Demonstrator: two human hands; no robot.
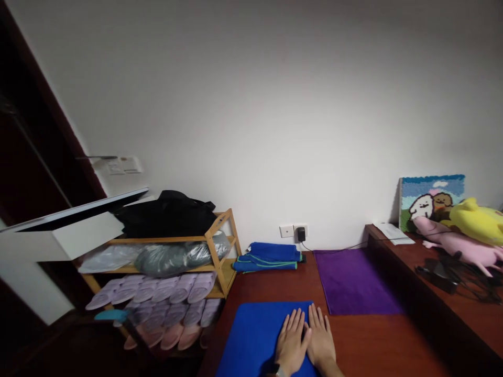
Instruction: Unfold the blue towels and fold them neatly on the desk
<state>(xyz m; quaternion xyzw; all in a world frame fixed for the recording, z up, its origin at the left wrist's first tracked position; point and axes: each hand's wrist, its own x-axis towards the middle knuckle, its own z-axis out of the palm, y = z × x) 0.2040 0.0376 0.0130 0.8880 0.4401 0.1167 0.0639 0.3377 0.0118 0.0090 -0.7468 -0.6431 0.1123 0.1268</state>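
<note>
A blue cloth (pixel 251 335) lies flat on the reddish-brown wooden table, its far edge straight. My left hand (pixel 291 337) rests palm down on it, fingers stretched out, with a watch at the wrist. Close beside it, my right hand (pixel 320 337) lies flat along the cloth's right edge, fingers extended. The two hands touch or nearly touch at the thumbs. Neither one grips anything. To the right is a purple cloth (pixel 353 283), spread flat. Behind the blue cloth sits a folded pile of blue cloths (pixel 271 256) with green edging, near the wall.
At left stands a wooden rack (pixel 220 262) with slippers (pixel 181 288), plastic-wrapped bundles and a black bag (pixel 168 214). A charger (pixel 301 234) is plugged into the wall. The raised surface at right bears plush toys (pixel 459 241), cables and a picture (pixel 424 199).
</note>
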